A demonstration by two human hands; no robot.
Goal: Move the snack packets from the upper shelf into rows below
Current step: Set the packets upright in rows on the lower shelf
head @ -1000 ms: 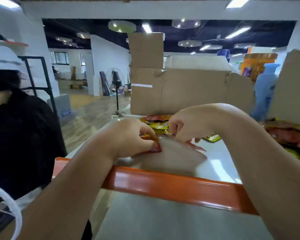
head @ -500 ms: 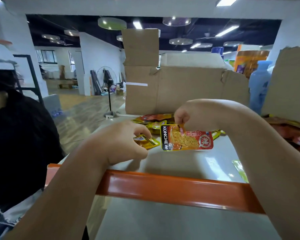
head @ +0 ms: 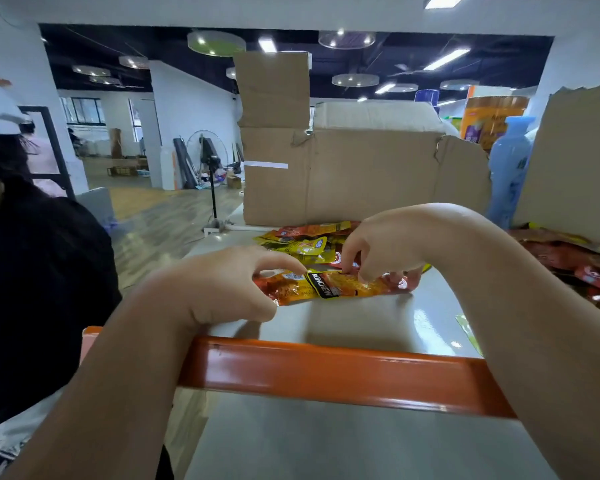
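Observation:
On the grey upper shelf [head: 361,323] my left hand [head: 219,289] pinches an orange snack packet [head: 288,289] at its left end. My right hand [head: 385,251] pinches a second orange-and-red packet [head: 347,287] with a black band that overlaps the first. Both packets are held just above the shelf, side by side. Behind them lies a loose pile of yellow and red packets [head: 302,240]. More red packets [head: 575,265] are heaped at the right.
The orange shelf beam [head: 343,372] runs across the front, with a lower grey shelf [head: 343,445] under it. Cardboard boxes [head: 361,174] stand at the back and far right. A person in black [head: 39,289] stands close at my left. A blue bottle [head: 510,174] stands behind.
My right hand lowered its packet from upright to flat and brought it against the packet in my left hand. Both hands now sit close together.

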